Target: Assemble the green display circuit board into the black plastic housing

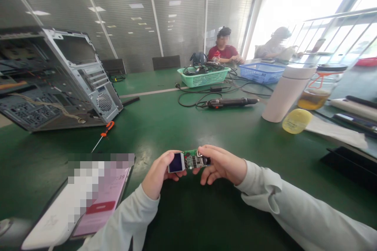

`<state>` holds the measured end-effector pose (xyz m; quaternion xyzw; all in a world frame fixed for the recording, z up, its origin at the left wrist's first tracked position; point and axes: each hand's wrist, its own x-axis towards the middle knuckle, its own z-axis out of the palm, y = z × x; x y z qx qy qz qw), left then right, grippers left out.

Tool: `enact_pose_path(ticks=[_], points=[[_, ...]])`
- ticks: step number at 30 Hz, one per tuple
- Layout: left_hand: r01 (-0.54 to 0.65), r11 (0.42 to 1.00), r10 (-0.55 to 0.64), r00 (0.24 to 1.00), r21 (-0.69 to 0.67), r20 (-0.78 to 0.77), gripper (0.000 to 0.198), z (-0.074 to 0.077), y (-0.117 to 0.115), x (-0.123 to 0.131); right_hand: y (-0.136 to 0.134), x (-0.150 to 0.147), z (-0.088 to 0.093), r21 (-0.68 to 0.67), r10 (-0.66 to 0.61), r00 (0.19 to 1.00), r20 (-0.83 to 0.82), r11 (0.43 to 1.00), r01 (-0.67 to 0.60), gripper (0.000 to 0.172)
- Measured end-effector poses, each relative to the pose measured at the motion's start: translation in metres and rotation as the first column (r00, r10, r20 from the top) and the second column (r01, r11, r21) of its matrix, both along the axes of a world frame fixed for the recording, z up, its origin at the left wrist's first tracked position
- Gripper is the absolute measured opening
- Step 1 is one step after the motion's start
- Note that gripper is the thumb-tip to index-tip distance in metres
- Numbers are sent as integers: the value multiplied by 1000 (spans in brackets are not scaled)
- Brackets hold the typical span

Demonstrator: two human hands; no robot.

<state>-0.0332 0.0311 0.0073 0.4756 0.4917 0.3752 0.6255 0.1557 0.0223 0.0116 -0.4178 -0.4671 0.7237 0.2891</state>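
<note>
Between my two hands is a small green circuit board with a dark square screen at its left end and chips and metal sockets toward its right. My left hand grips the screen end, thumb on top and fingers curled beneath. At the opposite end my right hand pinches the board, its thumb and index finger near a metal socket and the other fingers bent below. The board is held above the green table. Parts of its ends are covered by my fingers.
An open computer case stands at left, a screwdriver by it. Phones lie front left. Beyond are an electric screwdriver, a green basket of cables, a blue basket and a white bottle. Two people sit behind.
</note>
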Motion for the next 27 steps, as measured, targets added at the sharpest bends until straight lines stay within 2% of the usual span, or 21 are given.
enact_pose_path(ticks=[3,6,10,14,17,20,24,27], points=[[-21,999,22,999,28,-36,52,2,-3,2,-1,0,-1,-80,59,994,-92,995,-66,56],[10,986,11,993,165,-122,44,4,-10,3,-2,1,-2,-88,64,989,-130,993,-76,57],[139,911,-46,970,387,-240,40,3,-16,1,-3,-1,-5,-70,44,994,-105,996,-51,63],[231,839,-73,945,493,-317,43,-1,-17,-3,-1,0,-7,43,90,994,-61,995,-87,77],[242,850,-116,952,467,-282,51,-1,-17,-3,3,5,-10,106,113,993,-45,989,-107,80],[242,865,-142,958,440,-247,61,-1,-18,-1,8,9,-14,221,86,996,-25,972,-79,75],[176,868,-90,975,465,-202,68,-4,-19,2,9,10,-18,379,-10,999,-30,925,21,61],[162,865,-74,977,475,-200,67,-5,-18,2,6,9,-19,558,-73,996,50,829,33,52]])
